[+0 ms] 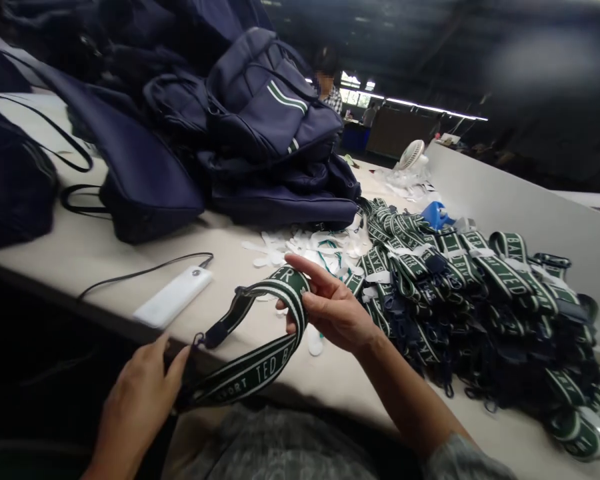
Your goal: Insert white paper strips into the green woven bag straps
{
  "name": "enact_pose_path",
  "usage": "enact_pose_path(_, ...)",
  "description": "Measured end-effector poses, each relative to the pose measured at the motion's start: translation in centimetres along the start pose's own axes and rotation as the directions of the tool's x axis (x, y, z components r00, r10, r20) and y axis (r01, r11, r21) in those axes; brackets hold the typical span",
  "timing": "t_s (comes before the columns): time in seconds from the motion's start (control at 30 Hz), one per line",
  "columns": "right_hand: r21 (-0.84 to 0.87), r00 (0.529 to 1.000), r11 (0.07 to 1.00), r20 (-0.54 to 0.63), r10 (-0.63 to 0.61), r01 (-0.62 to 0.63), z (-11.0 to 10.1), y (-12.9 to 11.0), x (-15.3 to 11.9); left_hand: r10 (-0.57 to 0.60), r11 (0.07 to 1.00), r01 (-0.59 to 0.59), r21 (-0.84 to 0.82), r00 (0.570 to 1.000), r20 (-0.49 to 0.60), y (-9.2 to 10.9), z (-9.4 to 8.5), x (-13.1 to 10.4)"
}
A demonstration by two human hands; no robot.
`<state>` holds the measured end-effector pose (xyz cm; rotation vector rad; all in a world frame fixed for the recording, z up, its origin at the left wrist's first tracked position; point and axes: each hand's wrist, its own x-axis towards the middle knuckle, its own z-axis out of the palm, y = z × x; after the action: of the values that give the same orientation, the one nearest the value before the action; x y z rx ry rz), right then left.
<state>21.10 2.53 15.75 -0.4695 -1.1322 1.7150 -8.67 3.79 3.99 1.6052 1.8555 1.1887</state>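
A green webbing shoulder strap (275,360) with white stripes and lettering loops between my two hands, just over the table's near edge. My right hand (337,310) grips the upper bend of the strap between thumb and fingers, its index finger stretched out. Lower down, my left hand (140,393) is closed around the strap's dark end, beside a metal hook (199,339); part of that end is hidden by the fingers. A white power bank (174,295) with a black cable lies on the table beyond my left hand.
Navy bags (275,120) are heaped at the back and left. On the right lies a big pile of similar straps (460,287), many with white paper bands. White paper pieces (300,243) are scattered mid-table. A fan (413,155) and a blue object (436,215) stand farther back. A person (331,87) is in the background.
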Motion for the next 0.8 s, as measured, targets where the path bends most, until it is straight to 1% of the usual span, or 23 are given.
enact_pose_path(0.03,-0.011,0.998,1.000,0.066,0.002,-0.001,0.7,-0.3,0.8,0.071,0.995,-0.068,0.073,0.997,-0.039,1.3,-0.3,-0.2)
enact_pose_path(0.07,-0.023,0.992,1.000,0.128,0.009,-0.006,1.3,-0.4,1.5,0.122,0.990,-0.117,0.081,0.991,-0.054,2.6,-0.6,-0.3)
enact_pose_path(0.1,-0.036,0.983,0.999,0.184,0.016,-0.010,1.9,-0.6,2.2,0.150,0.989,-0.150,0.013,0.989,0.019,4.1,-0.8,-0.3)
enact_pose_path(0.13,-0.045,0.973,0.999,0.232,0.021,-0.011,2.5,-0.6,2.9,0.191,0.975,-0.175,-0.135,0.974,0.118,5.5,-0.9,-0.3)
enact_pose_path(0.17,-0.050,0.963,0.999,0.270,0.020,-0.007,3.1,-0.7,3.5,0.259,0.931,-0.188,-0.313,0.945,0.202,6.8,-1.0,-0.2)
enact_pose_path(0.2,-0.051,0.956,0.999,0.292,0.014,0.001,3.6,-0.8,4.0,0.325,0.877,-0.194,-0.440,0.914,0.245,7.9,-0.9,0.0)
enact_pose_path(0.23,-0.048,0.955,0.999,0.296,0.000,0.015,4.1,-1.0,4.5,0.384,0.829,-0.211,-0.517,0.888,0.252,8.8,-0.7,0.3)
enact_pose_path(0.27,-0.042,0.957,0.998,0.289,-0.023,0.037,4.6,-1.3,4.8,0.432,0.800,-0.256,-0.543,0.874,0.224,9.5,-0.5,0.6)
enact_pose_path(0.3,-0.040,0.961,0.997,0.272,-0.046,0.059,5.0,-1.7,5.0,0.465,0.791,-0.321,-0.521,0.869,0.170,10.1,-0.2,0.9)
enact_pose_path(0.4,-0.055,0.970,0.993,0.228,-0.089,0.105,5.8,-3.0,5.0,0.542,0.778,-0.519,-0.353,0.840,-0.040,10.8,0.7,1.2)
enact_pose_path(0.47,-0.069,0.969,0.989,0.220,-0.116,0.134,6.1,-3.5,4.7,0.552,0.771,-0.570,-0.283,0.821,-0.147,10.7,1.3,0.7)
enact_pose_path(0.5,-0.072,0.967,0.985,0.217,-0.136,0.155,6.2,-3.7,4.6,0.535,0.778,-0.560,-0.283,0.828,-0.168,10.6,1.6,0.3)
enact_pose_path(0.53,-0.072,0.964,0.981,0.213,-0.160,0.179,6.4,-3.7,4.5,0.497,0.790,-0.525,-0.317,0.851,-0.171,10.6,1.8,-0.1)
enact_pose_path(0.57,-0.070,0.961,0.978,0.211,-0.179,0.198,6.7,-3.6,4.5,0.445,0.800,-0.471,-0.371,0.881,-0.159,10.5,2.0,-0.6)
enact_pose_path(0.63,-0.056,0.954,0.971,0.211,-0.215,0.231,7.4,-3.1,4.8,0.347,0.798,-0.350,-0.490,0.932,-0.101,10.5,2.4,-1.5)
enact_pose_path(0.7,-0.040,0.945,0.964,0.211,-0.250,0.264,8.1,-2.7,5.2,0.271,0.746,-0.209,-0.632,0.963,0.001,10.7,2.6,-2.2)
enact_pose_path(0.73,-0.042,0.941,0.959,0.210,-0.267,0.281,8.4,-2.5,5.5,0.245,0.705,-0.131,-0.697,0.967,0.066,10.8,2.7,-2.4)
enact_pose_path(0.8,-0.081,0.931,0.945,0.214,-0.294,0.317,9.0,-2.4,6.1,0.204,0.608,0.048,-0.793,0.955,0.215,10.8,2.7,-2.7)
